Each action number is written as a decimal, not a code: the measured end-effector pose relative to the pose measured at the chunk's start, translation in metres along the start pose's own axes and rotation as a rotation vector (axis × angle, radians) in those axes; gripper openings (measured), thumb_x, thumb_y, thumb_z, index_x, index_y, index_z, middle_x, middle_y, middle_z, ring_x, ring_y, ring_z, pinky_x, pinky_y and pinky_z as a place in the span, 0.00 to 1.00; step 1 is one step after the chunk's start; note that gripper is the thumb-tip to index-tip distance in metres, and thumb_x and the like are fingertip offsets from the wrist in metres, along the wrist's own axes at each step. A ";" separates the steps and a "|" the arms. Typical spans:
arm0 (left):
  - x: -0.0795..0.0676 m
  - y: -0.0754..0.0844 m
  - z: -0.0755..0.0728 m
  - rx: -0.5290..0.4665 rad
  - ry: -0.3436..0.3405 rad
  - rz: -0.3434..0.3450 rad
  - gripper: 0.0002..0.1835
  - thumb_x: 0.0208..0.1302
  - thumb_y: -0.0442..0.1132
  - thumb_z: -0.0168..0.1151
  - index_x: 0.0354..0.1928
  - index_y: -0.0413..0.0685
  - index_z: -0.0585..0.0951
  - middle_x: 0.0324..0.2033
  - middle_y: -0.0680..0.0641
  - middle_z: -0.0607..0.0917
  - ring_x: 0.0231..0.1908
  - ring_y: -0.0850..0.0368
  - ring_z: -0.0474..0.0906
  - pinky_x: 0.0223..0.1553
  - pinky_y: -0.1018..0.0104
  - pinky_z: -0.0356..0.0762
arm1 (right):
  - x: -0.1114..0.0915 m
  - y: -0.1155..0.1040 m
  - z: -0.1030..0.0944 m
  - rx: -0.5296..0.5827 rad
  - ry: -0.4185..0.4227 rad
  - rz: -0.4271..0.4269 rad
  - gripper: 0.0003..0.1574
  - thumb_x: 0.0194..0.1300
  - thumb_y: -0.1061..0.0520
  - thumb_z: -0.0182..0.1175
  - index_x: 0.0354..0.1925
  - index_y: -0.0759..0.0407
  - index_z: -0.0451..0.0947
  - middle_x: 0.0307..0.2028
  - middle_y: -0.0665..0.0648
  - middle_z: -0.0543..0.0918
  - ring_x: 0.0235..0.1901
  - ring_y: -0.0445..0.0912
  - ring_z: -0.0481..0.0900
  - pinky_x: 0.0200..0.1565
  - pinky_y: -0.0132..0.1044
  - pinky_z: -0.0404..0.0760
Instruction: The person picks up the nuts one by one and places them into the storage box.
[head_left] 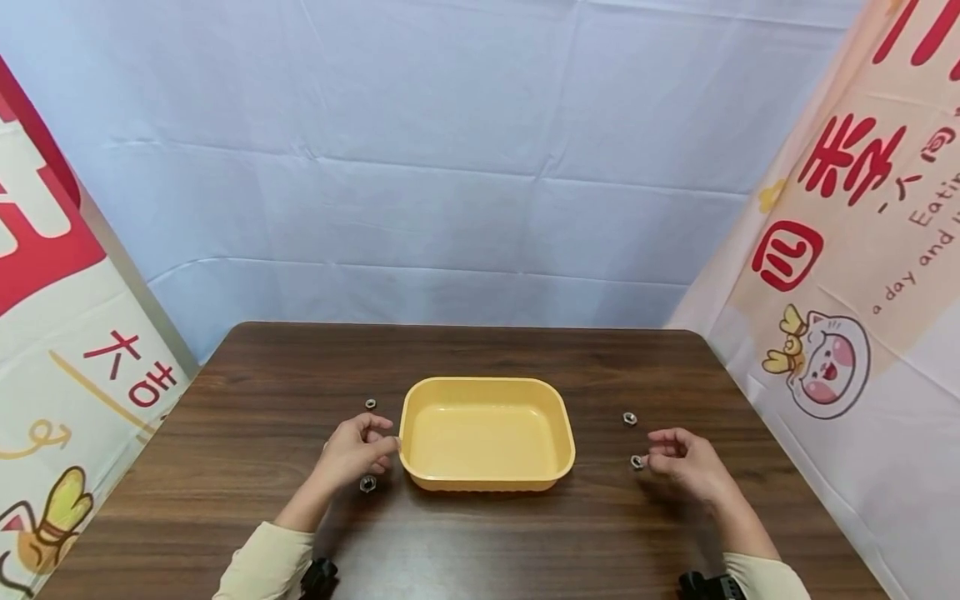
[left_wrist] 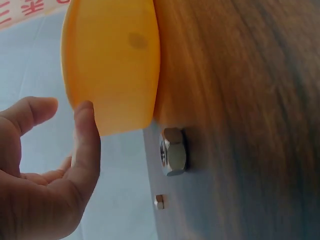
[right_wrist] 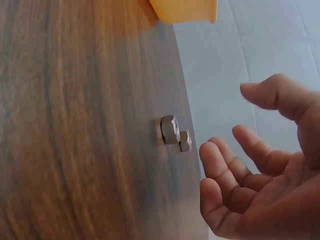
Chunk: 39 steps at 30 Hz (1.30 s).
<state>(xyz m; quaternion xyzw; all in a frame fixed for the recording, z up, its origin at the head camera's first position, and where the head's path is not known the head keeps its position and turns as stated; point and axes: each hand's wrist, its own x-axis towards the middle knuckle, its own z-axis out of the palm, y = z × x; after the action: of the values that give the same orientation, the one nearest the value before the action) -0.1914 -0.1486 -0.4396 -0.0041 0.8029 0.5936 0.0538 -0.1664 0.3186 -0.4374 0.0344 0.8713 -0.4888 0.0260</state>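
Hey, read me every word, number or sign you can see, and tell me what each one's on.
"大吉": left cloth; the big red lettering there is cut off.
"Eatin": right cloth, running off the frame.
"a day and": right cloth, the rest cut off.
The right cloth's Chinese characters are slanted or cut off; I can't read them surely.
Metal nuts, yellow tray: no readable marking.

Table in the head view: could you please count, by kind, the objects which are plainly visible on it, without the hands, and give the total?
Metal nuts: 4
Yellow tray: 1
Total: 5
Anything hidden behind the left hand or right hand is not counted.
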 end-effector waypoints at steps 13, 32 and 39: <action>0.005 -0.005 0.008 -0.098 -0.111 0.041 0.22 0.52 0.26 0.60 0.50 0.26 0.69 0.21 0.42 0.79 0.20 0.49 0.80 0.23 0.58 0.80 | 0.005 0.017 -0.009 0.202 -0.135 0.101 0.39 0.54 0.65 0.65 0.59 0.79 0.60 0.42 0.67 0.79 0.35 0.46 0.80 0.36 0.43 0.80; -0.009 0.018 0.006 -0.096 -0.134 0.014 0.22 0.53 0.23 0.58 0.51 0.25 0.66 0.23 0.40 0.78 0.22 0.46 0.80 0.26 0.51 0.80 | 0.015 0.042 -0.011 0.459 -0.238 0.221 0.17 0.59 0.64 0.62 0.48 0.59 0.79 0.29 0.55 0.84 0.26 0.45 0.83 0.27 0.33 0.80; 0.005 -0.003 0.007 -0.104 -0.147 0.005 0.24 0.53 0.25 0.60 0.52 0.28 0.66 0.24 0.40 0.78 0.22 0.46 0.80 0.26 0.50 0.80 | 0.016 0.038 -0.002 0.350 -0.169 0.200 0.36 0.54 0.63 0.65 0.57 0.77 0.65 0.26 0.55 0.83 0.26 0.45 0.82 0.28 0.35 0.80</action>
<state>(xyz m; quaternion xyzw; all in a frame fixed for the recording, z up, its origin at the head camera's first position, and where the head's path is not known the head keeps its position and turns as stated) -0.1960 -0.1428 -0.4444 0.0386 0.7650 0.6333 0.1109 -0.1789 0.3405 -0.4702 0.0836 0.7602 -0.6287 0.1409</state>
